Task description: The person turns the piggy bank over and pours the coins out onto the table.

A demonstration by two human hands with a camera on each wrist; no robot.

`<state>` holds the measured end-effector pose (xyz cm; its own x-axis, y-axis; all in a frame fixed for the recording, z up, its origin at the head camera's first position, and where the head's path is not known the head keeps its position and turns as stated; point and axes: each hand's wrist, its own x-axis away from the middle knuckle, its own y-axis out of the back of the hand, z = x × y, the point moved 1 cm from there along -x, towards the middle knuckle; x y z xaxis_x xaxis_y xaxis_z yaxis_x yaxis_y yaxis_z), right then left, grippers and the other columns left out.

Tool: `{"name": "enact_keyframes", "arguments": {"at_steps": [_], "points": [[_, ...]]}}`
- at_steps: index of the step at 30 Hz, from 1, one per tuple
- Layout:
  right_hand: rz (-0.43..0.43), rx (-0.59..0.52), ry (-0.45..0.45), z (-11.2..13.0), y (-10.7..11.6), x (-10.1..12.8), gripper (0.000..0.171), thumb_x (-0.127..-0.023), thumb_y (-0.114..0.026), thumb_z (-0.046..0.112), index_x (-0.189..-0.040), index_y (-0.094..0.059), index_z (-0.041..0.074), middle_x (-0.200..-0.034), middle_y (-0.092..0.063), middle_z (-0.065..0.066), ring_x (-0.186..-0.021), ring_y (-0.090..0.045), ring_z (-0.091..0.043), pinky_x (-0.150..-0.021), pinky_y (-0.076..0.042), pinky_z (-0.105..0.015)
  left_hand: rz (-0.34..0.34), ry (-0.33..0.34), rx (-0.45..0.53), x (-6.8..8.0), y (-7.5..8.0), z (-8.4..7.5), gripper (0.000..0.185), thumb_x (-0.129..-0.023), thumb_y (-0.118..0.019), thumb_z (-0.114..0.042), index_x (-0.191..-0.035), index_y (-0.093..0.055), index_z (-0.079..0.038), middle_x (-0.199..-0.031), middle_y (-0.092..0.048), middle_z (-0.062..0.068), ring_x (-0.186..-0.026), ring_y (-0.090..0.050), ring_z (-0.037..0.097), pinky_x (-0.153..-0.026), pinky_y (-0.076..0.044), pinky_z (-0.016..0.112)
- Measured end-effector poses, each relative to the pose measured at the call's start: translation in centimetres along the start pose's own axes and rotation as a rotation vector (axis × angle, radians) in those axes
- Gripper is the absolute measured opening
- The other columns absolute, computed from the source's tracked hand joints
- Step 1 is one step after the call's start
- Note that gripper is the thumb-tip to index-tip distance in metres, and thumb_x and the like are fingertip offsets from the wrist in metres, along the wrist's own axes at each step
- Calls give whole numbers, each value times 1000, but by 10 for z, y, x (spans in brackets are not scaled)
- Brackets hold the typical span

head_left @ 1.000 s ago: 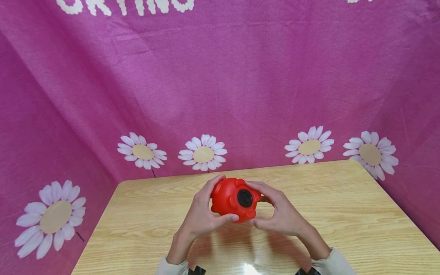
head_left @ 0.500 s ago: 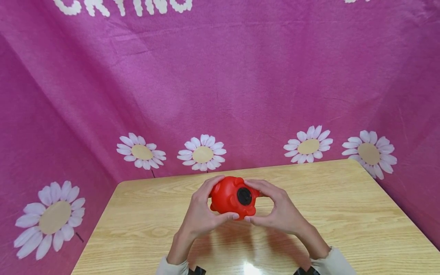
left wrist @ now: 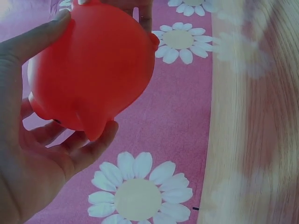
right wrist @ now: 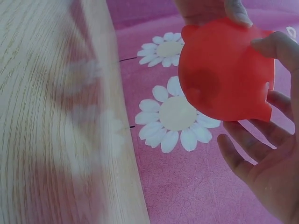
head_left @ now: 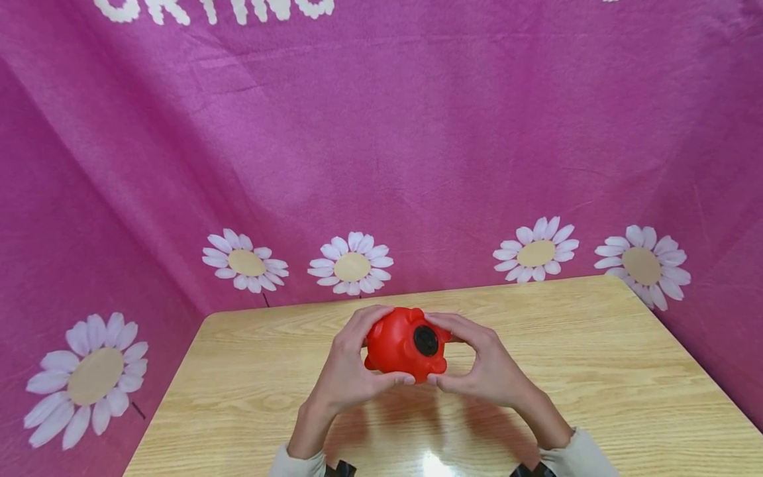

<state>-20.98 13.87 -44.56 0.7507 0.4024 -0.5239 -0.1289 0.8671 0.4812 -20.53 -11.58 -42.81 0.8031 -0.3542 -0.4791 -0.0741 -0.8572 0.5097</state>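
1. I see both hands cupped round the red piggy bank (head_left: 405,344), which is lifted clear above the wooden table (head_left: 596,371). The left hand (head_left: 348,374) wraps it with curled fingers on the far side and its thumb underneath; the right hand (head_left: 485,371) pinches it between fingertips and thumb, palm fairly open.
2. My worry is a slip: the shell looks smooth and round, and the right hand's hold is only at the fingertips (the right wrist view shows its palm standing off the toy (right wrist: 224,77)). If either side eases, I judge it would drop and roll.
3. The black plug (head_left: 426,340) faces up toward me; I cannot tell how firmly it is seated, so it might come loose.
4. Around it, the pink daisy-print cloth (head_left: 417,165) hangs behind and beside the table. Nothing stands between hands and tabletop.
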Motion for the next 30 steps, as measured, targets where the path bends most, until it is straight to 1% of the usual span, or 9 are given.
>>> {"name": "enact_keyframes", "arguments": {"at_steps": [3,9,15,17,21,22,26,30], "points": [[-9,13,2,-1,0,0,84,-77,-96,14,-153,-60,24,-146,-67,3,-120,-70,-11,-101,-63,-34,-18,-8,-3,0,-1,-2,91,-73,-100,-28,-153,-56,-27,-149,-61,-3,-132,-62,19,-97,-65,34],[-37,20,-16,0,0,0,78,-80,-95,21,-150,-62,28,-146,-66,5,-120,-70,-11,-100,-63,-37,-47,-42,-13,-1,-3,-3,89,-74,-100,-27,-152,-57,-23,-149,-61,2,-132,-63,23,-96,-65,36],[-46,5,-12,1,0,0,73,-80,-95,17,-147,-66,27,-146,-67,4,-123,-70,-13,-100,-63,-36,-44,-19,-26,0,-5,-3,88,-76,-98,-28,-152,-56,-23,-149,-60,1,-132,-63,24,-96,-66,38],[-45,5,-13,1,0,0,73,-80,-95,16,-146,-66,26,-146,-67,3,-122,-70,-13,-100,-63,-36,-38,-10,-39,0,-5,-3,89,-75,-99,-28,-153,-55,-23,-149,-60,1,-132,-62,24,-96,-66,41],[-43,11,-14,2,-1,0,73,-79,-95,15,-146,-67,25,-146,-68,2,-118,-71,-12,-99,-64,-39,-26,13,-48,0,-5,-2,90,-73,-99,-28,-152,-54,-24,-149,-59,-2,-134,-60,21,-97,-65,40],[-43,10,-16,2,-1,0,73,-79,-95,15,-146,-67,25,-146,-68,2,-117,-72,-12,-99,-64,-40,-25,15,-44,0,-5,-2,90,-73,-99,-28,-152,-55,-24,-149,-59,-2,-134,-60,21,-97,-65,40],[-44,13,-24,2,-1,0,72,-80,-94,16,-146,-66,26,-146,-68,3,-116,-72,-11,-99,-63,-40,-27,18,-32,0,-5,-2,88,-74,-99,-28,-151,-56,-26,-148,-59,-4,-134,-60,20,-97,-65,37],[-40,18,-25,1,-1,0,71,-81,-94,19,-146,-66,26,-145,-68,4,-117,-72,-12,-99,-63,-40,-39,0,-39,1,-5,-2,87,-74,-98,-28,-151,-56,-25,-149,-59,-3,-134,-60,20,-97,-65,36]]}}
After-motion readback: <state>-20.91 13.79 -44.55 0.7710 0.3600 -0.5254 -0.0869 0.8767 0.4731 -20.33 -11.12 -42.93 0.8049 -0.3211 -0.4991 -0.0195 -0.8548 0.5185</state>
